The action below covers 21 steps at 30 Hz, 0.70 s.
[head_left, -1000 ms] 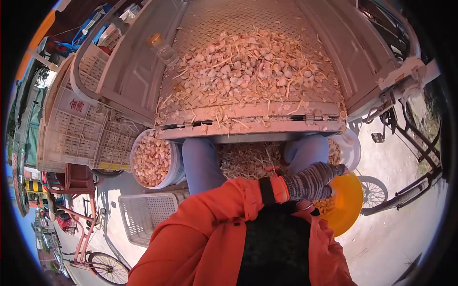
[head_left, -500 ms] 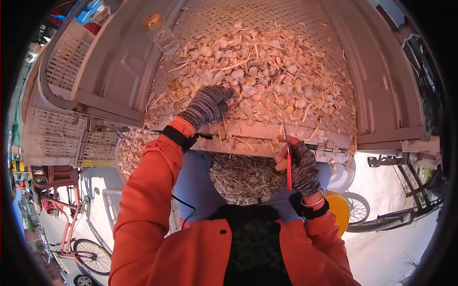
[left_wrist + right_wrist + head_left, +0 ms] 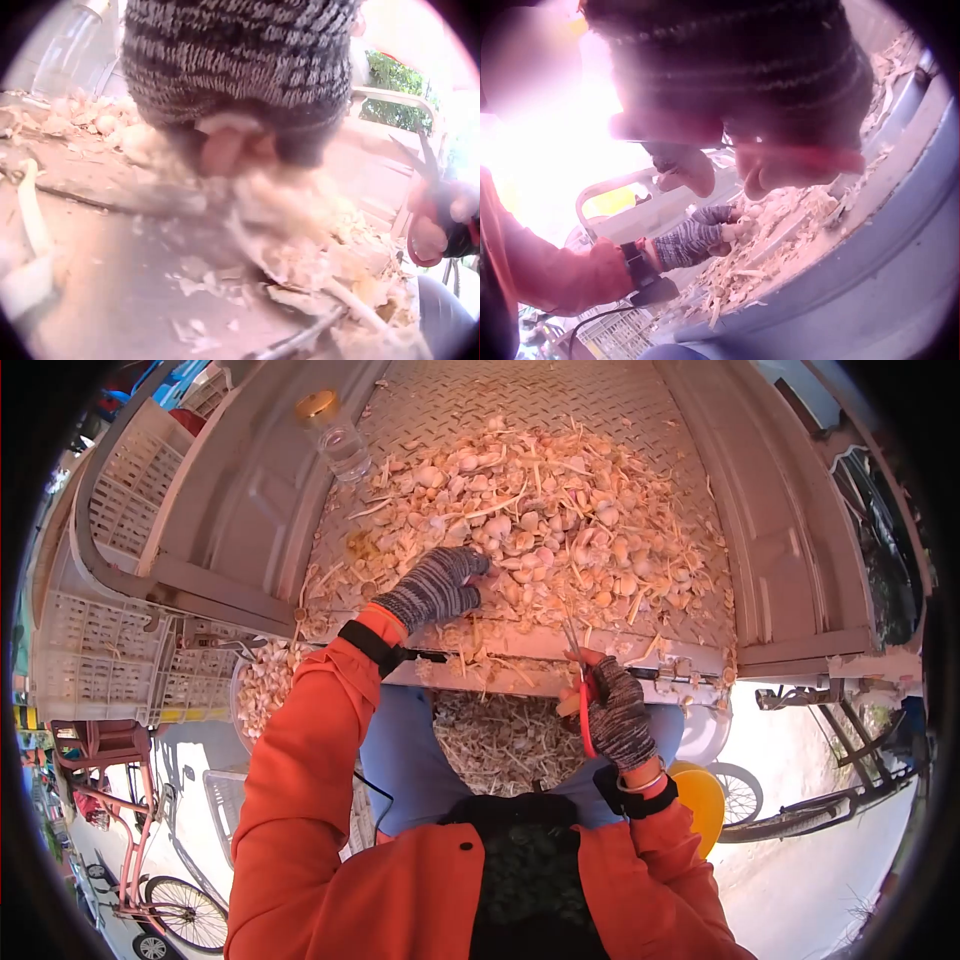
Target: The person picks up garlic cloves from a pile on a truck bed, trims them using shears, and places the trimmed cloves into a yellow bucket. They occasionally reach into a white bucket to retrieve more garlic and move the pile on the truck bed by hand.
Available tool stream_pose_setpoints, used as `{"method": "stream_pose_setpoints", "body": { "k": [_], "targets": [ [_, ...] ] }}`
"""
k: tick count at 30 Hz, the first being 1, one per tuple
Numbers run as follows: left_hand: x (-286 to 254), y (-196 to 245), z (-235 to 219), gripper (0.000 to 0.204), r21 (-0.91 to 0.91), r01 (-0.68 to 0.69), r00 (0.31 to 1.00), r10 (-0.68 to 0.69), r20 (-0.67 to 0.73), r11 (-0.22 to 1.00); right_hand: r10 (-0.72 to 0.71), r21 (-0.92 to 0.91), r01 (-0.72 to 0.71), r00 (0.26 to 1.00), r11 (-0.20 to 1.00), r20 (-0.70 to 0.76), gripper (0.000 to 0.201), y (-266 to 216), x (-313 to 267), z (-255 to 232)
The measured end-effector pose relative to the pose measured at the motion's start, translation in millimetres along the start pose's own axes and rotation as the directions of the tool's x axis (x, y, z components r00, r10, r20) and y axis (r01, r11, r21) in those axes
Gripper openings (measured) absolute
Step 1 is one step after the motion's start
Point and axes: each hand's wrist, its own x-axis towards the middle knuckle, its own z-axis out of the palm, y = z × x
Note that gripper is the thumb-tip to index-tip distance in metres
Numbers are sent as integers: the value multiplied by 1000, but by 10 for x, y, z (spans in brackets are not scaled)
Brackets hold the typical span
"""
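Outdoor street yard: cargo tricycle bed (image 3: 560, 400), crates (image 3: 110, 650), bicycles (image 3: 170, 905).

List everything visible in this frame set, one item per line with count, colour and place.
garlic pile: one heap, pale, on the metal cart bed
glass jar: one, clear with gold lid, bed's far left
scissors: one pair, red handles, in right hand
bucket of garlic: one, white, left of the knees
plastic crates: several, white, far left
yellow basin: one, low right
bicycle: one, pink frame, lower left
left hand: grey knit glove, reaching into the pile
right hand: grey knit glove, grips scissors
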Motion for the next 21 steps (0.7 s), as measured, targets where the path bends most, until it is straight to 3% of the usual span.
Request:
{"method": "stream_pose_setpoints", "body": {
  "k": [1, 2, 3, 4, 5, 8, 10, 12, 14, 16, 17, 18, 20, 21],
  "targets": [
    [-46, 131, 5, 37, 6, 181, 980, -181, 81, 983, -188, -289, 177, 982, 941, -12, 46, -96, 6, -5],
    [-139, 154, 108, 37, 7, 171, 982, -171, 85, 985, -357, -553, 315, 933, 772, 32, 47, -192, -9, -12],
    [-278, 153, 245, 40, -237, 11, 996, -32, -83, 971, -358, -596, 299, 933, 745, 21, 45, -273, -39, -8],
    [-414, 166, 390, 43, -437, -181, 960, 61, -275, 881, -358, -600, 295, 934, 744, 16, 45, -278, -57, -17],
    [-557, 399, 404, 44, -585, -95, 976, -42, -216, 806, -390, -622, 336, 919, 707, 53, 43, -259, -78, -22],
    [-880, 747, 518, 42, -617, -114, 964, -63, -258, 779, -377, -650, 375, 915, 661, 144, 38, -374, -246, 7],
    [-1030, 899, 544, 42, -537, -177, 948, -5, -319, 825, -373, -552, 383, 918, 741, 137, 41, -350, -372, 30],
    [-1158, 1098, 484, 40, -500, -106, 975, -9, -221, 860, -307, -484, 343, 939, 805, 156, 38, -330, -487, 28],
    [-1247, 1174, 557, 37, -494, -67, 976, -46, -214, 867, -237, -406, 290, 955, 867, 176, 36, -279, -597, 66],
    [-1332, 1221, 679, 37, -532, -196, 925, -25, -380, 824, -109, -31, 122, 958, 992, 265, 34, -222, -682, 96],
    [-1362, 1224, 769, 35, -593, -289, 895, -8, -446, 752, -108, -30, 120, 958, 992, 265, 34, -251, -760, 93],
    [-1421, 1266, 766, 35, -592, -291, 893, -9, -450, 751, 36, 150, -87, 949, 985, 313, 34, -327, -846, 77],
    [-1568, 1289, 697, 32, -932, -5, 980, -183, -77, 363, 266, 420, -497, 826, 759, 496, 36, -431, -972, 97],
    [-1655, 1204, 683, 29, -972, 0, 974, -219, -53, 234, 248, 527, -476, 860, 704, 446, 39, -335, -978, 130]
  ]
}}
